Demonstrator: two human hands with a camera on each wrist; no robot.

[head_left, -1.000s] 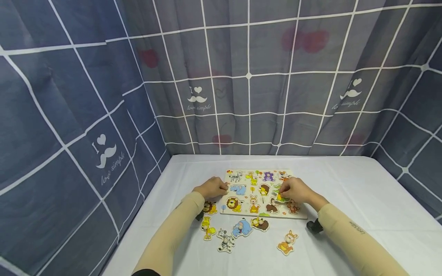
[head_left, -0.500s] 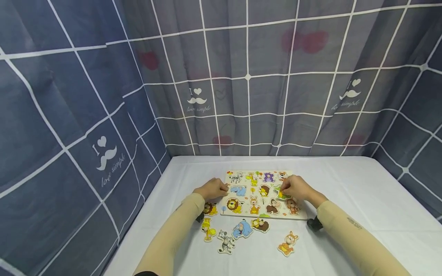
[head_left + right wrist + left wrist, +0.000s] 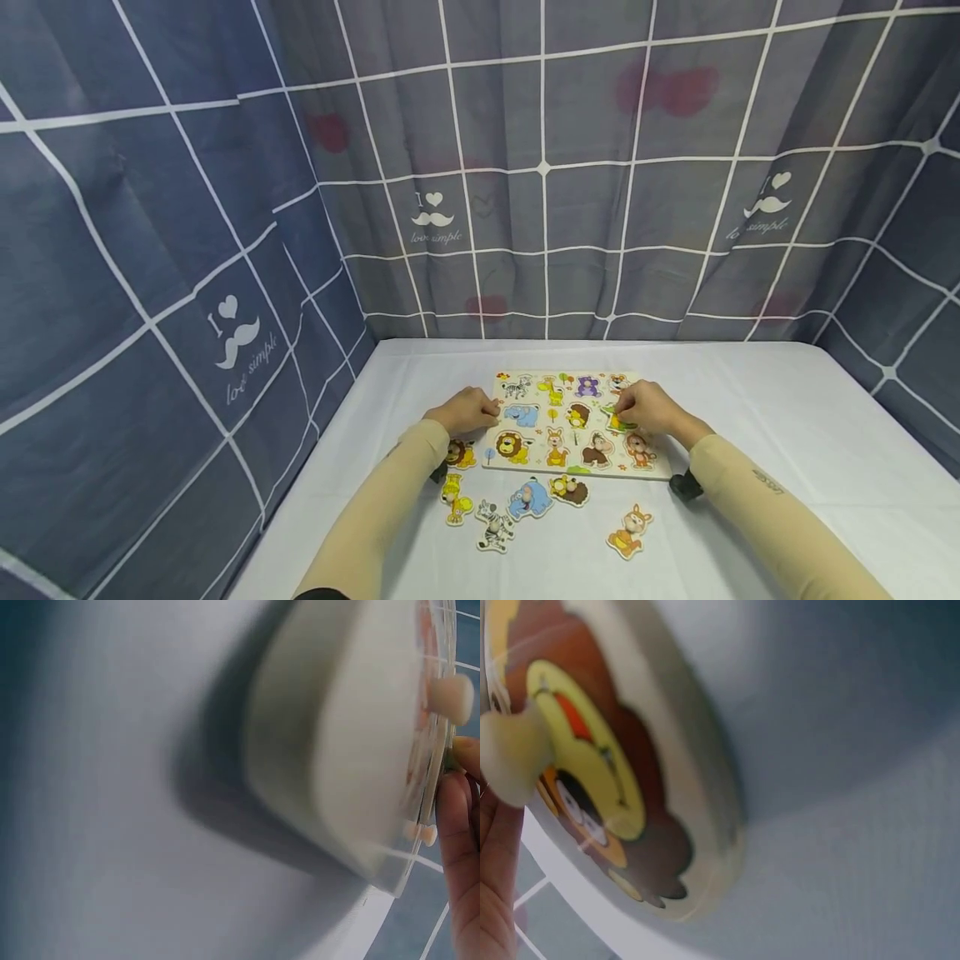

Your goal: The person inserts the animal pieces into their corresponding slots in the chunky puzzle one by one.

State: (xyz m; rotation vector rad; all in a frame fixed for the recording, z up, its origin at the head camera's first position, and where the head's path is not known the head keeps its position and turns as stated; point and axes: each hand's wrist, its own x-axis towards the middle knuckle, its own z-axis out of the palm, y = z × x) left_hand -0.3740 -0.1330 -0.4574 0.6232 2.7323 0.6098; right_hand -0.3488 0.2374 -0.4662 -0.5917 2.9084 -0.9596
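A pale wooden puzzle board [image 3: 491, 460] with animal pictures lies flat on the white table. My left hand [image 3: 467, 410] grips its left edge between fingers and thumb. Over the board's right side, my right hand [image 3: 651, 408] pinches a green and yellow puzzle piece [image 3: 619, 423], partly hidden by the fingers. In the right wrist view the fingertips [image 3: 453, 796] are close against the board's surface, near a wooden knob [image 3: 451, 699]. A loose lion piece [image 3: 460, 454] lies beside my left wrist; its knob and face fill much of the left wrist view.
In front of the board lie loose knobbed pieces: a giraffe [image 3: 454, 500], a zebra [image 3: 495, 527], an elephant [image 3: 529, 498], a hedgehog [image 3: 569, 490] and a kangaroo [image 3: 630, 532]. A dark checked curtain [image 3: 510, 208] hangs behind and beside the table [image 3: 750, 400].
My right hand has shifted the green and yellow piece slightly away from the front edge, off the gorilla picture, and lies lower on the board. My left hand keeps its place.
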